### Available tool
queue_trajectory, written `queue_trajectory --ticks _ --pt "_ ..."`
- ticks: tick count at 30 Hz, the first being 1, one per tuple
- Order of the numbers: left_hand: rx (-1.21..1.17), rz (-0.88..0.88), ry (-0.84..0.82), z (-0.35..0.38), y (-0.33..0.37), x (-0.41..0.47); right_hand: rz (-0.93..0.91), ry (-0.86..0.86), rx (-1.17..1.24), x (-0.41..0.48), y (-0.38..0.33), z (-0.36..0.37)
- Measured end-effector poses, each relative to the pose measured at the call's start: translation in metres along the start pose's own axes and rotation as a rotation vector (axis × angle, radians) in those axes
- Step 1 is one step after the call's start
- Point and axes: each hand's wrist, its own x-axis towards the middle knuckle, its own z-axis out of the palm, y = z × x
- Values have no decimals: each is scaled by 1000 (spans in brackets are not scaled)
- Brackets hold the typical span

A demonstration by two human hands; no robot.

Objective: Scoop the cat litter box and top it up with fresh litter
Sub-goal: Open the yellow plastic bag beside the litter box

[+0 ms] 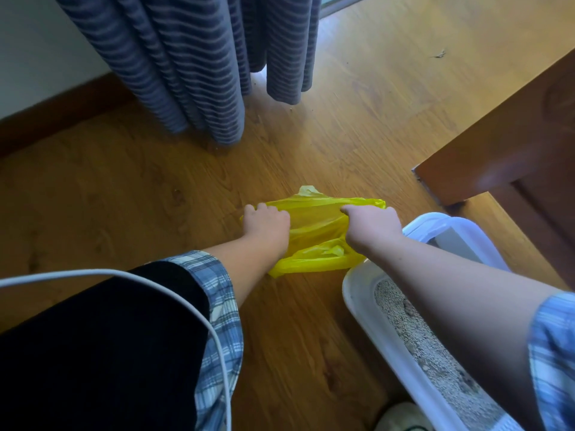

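You've got left hand [266, 223] and right hand [371, 227] each clutching the bag [314, 227] rim, stretched open on the floor just beside the box [357, 293], so flimsy plastic could tear or flop shut mid-scoop.

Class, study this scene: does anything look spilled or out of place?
A small dark scrap lies on the floor at upper right, and specks dot the floor by the curtain. Nothing else stands out.

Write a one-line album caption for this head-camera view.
Left hand and right hand grip a yellow plastic bag on the wooden floor beside a white litter box.
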Motion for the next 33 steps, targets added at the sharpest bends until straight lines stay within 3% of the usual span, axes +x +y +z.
queue_trajectory --ticks 2,5,8,11,16,20,26,33 --pt "-98 69 27 -5 2 -1 -8 52 82 1 -5 0" --pt "-225 206 -9 3 8 -3 -105 -11 185 7 -11 13" --pt "-207 239 -199 21 10 -2 -179 -144 120 7 -9 31" --pt "-103 229 -307 32 2 -1 -115 -252 22 2 -2 36" --pt "-76 232 -191 26 -5 2 -58 -279 31 6 -4 24" --pt "-140 235 -67 11 2 4 -101 -163 171 13 -5 10" --pt "-175 246 -49 -16 4 2 -140 -168 58 21 -4 -16" --pt "-262 176 -135 -35 -15 -57 -62 -102 245 -42 -8 -44"
